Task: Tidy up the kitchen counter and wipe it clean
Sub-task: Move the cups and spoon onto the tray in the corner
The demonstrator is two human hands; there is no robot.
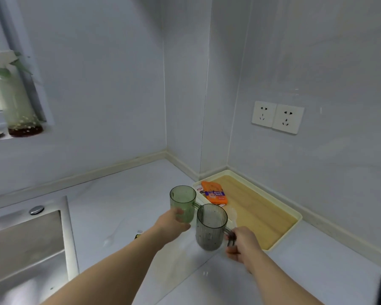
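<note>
My left hand (172, 221) grips a clear green cup (183, 202) around its lower body, holding it upright above the pale marble counter (119, 194). My right hand (242, 245) holds a smoky grey ribbed cup (210, 228) by its handle, also upright, just right of the green one. Both cups hover near the left edge of a cream tray (295, 219) with a wood-coloured floor, which lies in the counter's corner. An orange packet (215, 194) lies at the tray's far left end.
A steel sink (24, 243) with a round drain button sits at the left. A glass vase with a plant (20, 106) stands on the window ledge. Two wall sockets (277, 116) are above the tray. A small dark object (138, 235) lies on the counter under my left forearm.
</note>
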